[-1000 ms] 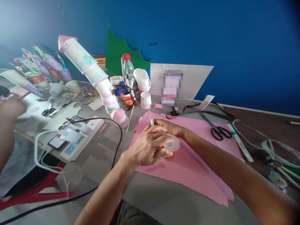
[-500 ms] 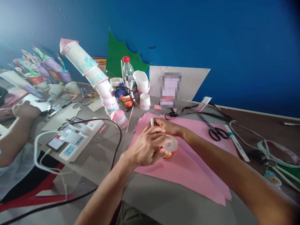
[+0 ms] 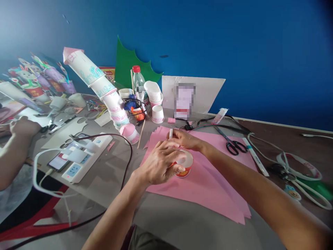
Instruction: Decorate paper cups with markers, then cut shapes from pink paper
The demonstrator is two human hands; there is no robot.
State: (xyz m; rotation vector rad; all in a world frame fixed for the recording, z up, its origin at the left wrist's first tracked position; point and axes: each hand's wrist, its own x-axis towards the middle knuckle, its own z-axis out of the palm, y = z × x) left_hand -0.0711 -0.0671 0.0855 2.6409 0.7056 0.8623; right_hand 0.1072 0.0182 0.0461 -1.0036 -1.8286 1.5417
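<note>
A red-and-white paper cup (image 3: 187,162) stands on pink paper sheets (image 3: 205,194), its round white end facing up. My left hand (image 3: 162,161) is closed over the cup's left side, thumb on the near side and fingers toward the far side. Behind the cup, my right hand (image 3: 186,139) pinches a slim white pen (image 3: 171,133), which points upward beside the fingers of my left hand. The pen's lower end is hidden by my hands.
Black-handled scissors (image 3: 236,147) and a white marker (image 3: 256,158) lie to the right. At left are a power strip (image 3: 80,170), a leaning paper-cup tower (image 3: 101,86) and a co-worker's hand (image 3: 24,126). A dark cable (image 3: 132,149) crosses the table.
The whole view has shifted slightly, so things appear a little further left. Both hands keep nearly the same hold on the cup and pen; the pen looks slightly more exposed.
</note>
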